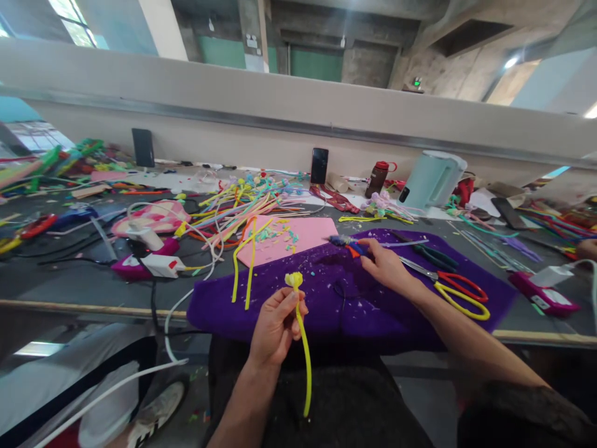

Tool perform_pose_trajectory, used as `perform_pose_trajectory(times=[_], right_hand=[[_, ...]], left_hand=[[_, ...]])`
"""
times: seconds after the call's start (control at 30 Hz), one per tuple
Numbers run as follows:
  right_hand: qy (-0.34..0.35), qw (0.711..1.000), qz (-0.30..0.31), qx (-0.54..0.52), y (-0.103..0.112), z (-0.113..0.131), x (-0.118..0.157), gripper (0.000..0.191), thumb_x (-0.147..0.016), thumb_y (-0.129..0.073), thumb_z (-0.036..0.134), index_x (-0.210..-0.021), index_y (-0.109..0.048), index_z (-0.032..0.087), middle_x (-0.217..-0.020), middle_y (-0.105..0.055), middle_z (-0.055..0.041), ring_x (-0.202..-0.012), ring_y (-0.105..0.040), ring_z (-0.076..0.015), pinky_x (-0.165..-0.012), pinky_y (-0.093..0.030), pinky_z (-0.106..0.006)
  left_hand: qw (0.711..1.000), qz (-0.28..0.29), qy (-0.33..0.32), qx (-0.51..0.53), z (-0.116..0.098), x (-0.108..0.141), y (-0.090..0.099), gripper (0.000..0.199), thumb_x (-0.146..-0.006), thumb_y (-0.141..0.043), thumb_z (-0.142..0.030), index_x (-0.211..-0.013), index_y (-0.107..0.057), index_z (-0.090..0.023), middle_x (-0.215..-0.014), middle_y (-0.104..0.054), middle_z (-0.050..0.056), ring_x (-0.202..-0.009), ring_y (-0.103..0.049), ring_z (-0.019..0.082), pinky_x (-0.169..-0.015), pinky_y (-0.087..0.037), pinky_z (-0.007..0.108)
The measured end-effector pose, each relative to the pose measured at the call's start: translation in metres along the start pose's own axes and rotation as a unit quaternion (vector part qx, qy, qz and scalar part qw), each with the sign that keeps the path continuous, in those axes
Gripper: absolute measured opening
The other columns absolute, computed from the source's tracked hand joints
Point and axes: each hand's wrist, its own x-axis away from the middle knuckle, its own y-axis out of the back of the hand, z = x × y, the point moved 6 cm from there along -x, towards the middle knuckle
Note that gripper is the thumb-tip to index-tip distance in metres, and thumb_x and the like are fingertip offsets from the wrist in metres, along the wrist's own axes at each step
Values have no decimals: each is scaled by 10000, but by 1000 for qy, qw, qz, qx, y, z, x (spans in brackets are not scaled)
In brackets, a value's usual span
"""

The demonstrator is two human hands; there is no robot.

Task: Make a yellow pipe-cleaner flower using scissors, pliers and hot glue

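Head view: left hand [280, 320] pinches a yellow flower [293, 280] just below its bloom, bloom up, near the purple cloth [396, 311] on the counter [46, 277]. Right hand [385, 264] touches a blue-and-orange glue gun [353, 249] over the cloth; cannot tell whether it grips.

Flower [293, 280]: yellow, small ruffled head, upright, on a long thin yellow stem [306, 361]. Pinched just below the head by left hand [281, 320]; stem hangs down, slightly bowed, lower end free, past near edge of purple cloth [224, 308]. Glue gun [346, 241]: blue, orange part underneath, nozzle pointing left, beside right edge of pink sheet [280, 252]. Right hand [387, 264] at its rear, fingers touching; can't tell if gun rests on cloth.
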Motion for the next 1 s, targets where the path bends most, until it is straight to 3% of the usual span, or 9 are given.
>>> perform_pose_trajectory(times=[0.1,0.17,0.33,0.43,0.63,0.83,0.93,1.0], right_hand=[[16,997,-80,-2,21,8,-15,423,-847,-392,275,-1258,-356,185,-869,-648,-45,-692,-599,-179,-604,-386,-249],[35,994,-97,27,26,17,-35,428,-848,-393,278,-1262,-360,173,-962,-640,-72,-741,-601,-190,-647,-401,-262],[50,994,-52,77,1,32,-92,406,-847,-412,268,-1242,-408,176,-1089,-615,-98,-915,-588,-236,-720,-411,-283],[52,994,-17,98,-23,32,-105,379,-852,-423,287,-1218,-437,192,-1087,-618,-92,-910,-593,-243,-713,-419,-288],[50,991,4,128,-44,36,-95,362,-885,-392,318,-1218,-441,184,-1083,-598,-119,-915,-583,-237,-726,-420,-299],[86,991,-31,102,-18,58,-73,354,-863,-461,374,-1155,-519,182,-1140,-548,-124,-1043,-501,-251,-819,-393,-319],[133,990,-20,-47,1,71,-43,278,-860,-467,328,-1083,-566,195,-1003,-617,-63,-838,-574,-175,-727,-426,-266],[146,972,0,-183,9,78,-18,236,-845,-486,318,-1019,-594,200,-906,-645,-30,-745,-584,-151,-674,-440,-252]], left_hand=[[1000,-1,1,-1,0,-1,0,146,-707,-656,-249,-736,-584,-125,-539,-580,-35,-296,-399,15,-273,-318,118],[1000,-3,0,-3,0,-1,0,158,-699,-662,-256,-736,-583,-125,-537,-581,-34,-293,-395,14,-271,-314,117],[1000,-15,7,-12,-1,1,0,194,-672,-680,-279,-718,-572,-125,-539,-583,-30,-289,-391,18,-268,-314,124],[1000,-15,16,-11,-1,1,0,200,-667,-682,-285,-716,-570,-126,-535,-582,-29,-286,-390,21,-264,-309,128],[1000,-23,12,-7,-2,-1,-2,216,-649,-693,-293,-723,-578,-127,-538,-590,-27,-287,-393,25,-271,-316,139],[1000,-21,19,-12,-4,-2,-5,214,-667,-685,-293,-723,-577,-117,-573,-609,-9,-323,-440,26,-289,-315,125],[999,-15,29,-1,-4,-3,-8,223,-654,-696,-289,-703,-560,-120,-592,-619,-4,-335,-452,23,-294,-317,118],[999,-10,39,6,-4,-2,-11,233,-641,-706,-289,-700,-553,-124,-591,-620,-5,-334,-452,24,-294,-319,117]])
